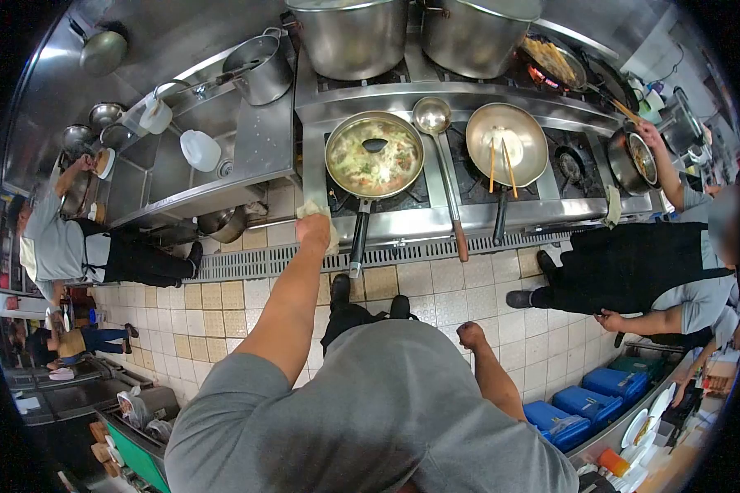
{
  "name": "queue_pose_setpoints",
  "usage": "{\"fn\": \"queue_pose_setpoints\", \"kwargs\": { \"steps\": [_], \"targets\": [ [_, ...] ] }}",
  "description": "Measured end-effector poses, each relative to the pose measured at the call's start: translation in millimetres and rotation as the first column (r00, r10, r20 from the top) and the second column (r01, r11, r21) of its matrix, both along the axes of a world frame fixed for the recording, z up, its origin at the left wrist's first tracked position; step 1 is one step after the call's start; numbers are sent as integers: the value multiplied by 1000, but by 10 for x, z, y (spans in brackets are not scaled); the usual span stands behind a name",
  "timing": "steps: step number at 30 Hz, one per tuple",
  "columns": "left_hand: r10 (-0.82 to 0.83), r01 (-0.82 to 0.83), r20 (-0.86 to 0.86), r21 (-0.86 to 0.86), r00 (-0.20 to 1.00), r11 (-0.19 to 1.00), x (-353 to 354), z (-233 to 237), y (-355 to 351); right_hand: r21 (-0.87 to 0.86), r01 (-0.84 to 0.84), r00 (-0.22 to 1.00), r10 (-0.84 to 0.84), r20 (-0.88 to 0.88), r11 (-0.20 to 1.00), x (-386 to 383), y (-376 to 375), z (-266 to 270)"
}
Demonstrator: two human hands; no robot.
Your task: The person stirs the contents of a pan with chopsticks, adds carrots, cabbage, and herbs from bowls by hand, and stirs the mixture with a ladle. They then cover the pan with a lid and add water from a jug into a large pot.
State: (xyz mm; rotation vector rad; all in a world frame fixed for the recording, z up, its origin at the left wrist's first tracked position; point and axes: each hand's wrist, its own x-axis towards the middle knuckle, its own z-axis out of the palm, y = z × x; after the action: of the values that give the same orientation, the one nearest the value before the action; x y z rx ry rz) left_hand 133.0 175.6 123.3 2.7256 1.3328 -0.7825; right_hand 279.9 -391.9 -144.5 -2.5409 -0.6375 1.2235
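Gripped a crumpled cloth (326, 215) in the left hand (312, 232), fingers closed round it, at the front edge of the desk (419, 223) and just left of the pan's handle (359, 238), near it but not touching. Held the right hand (471, 335) balled in a fist with nothing seen in it, well back from the pan (374, 156) and off to its right, over the floor tiles. Found the pan straight ahead of the left hand, under a glass lid (375, 145), its handle running back toward the body and ending over the drain grate (263, 263). Judged the left hand far the nearer of the two, with the handle's long axis almost in line with that forearm. Noted a ladle (445, 164) lying just right of the pan, roughly parallel to the handle, and a second pan (508, 146) with chopsticks beyond it. Saw other people at work well left and well right of the pan
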Motion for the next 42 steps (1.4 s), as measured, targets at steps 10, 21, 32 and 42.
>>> {"fn": "queue_pose_setpoints", "kwargs": {
  "steps": [10,21,32,42],
  "targets": [
    [-18,18,17,4,1000,1000,-15,5,14,-58,29,998,-33,-61,998,-24,110,410],
    [-7,7,10,14,1000,1000,-10,-48,34,-153,22,995,-36,-90,988,40,145,584],
    [1,-1,-5,4,1000,1000,-2,-22,24,46,-125,992,126,-27,991,15,-28,174],
    [-4,3,81,5,997,1000,-55,-307,119,37,-36,998,38,-52,999,16,47,304]
  ]
}}
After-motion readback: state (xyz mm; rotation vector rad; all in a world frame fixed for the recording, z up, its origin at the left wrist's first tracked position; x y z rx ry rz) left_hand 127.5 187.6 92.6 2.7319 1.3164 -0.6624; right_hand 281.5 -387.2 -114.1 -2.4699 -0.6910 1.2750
